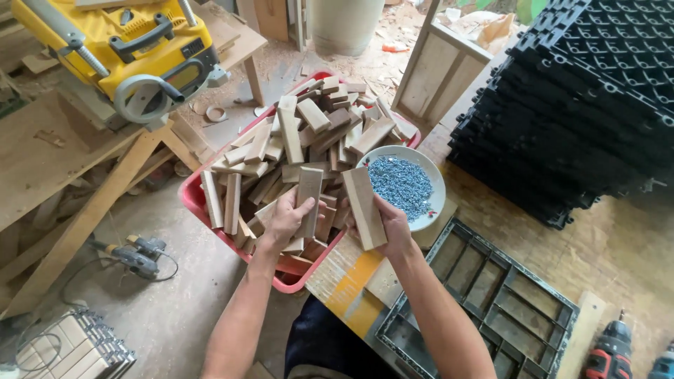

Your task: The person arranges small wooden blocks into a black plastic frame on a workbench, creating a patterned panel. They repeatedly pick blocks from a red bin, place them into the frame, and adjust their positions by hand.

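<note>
Sawdust-strewn workshop floor surrounds a red tub (pixel 193 200) heaped with short pale wood blocks. Above the heap, the left hand (pixel 284 221) has its fingers wrapped around one flat, rectangular block (pixel 309 193), and the right hand (pixel 393 224) grips a longer, light-grained block (pixel 364 207) beside a white bowl (pixel 435 179) of blue-grey screws (pixel 401 184).

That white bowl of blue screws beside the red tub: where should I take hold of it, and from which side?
Grip the white bowl by its bare rim on the right, coming from that side. Its left edge sits against the red tub of wood blocks, the right hand with its block crowds the near edge, and the screws fill the middle.
</note>
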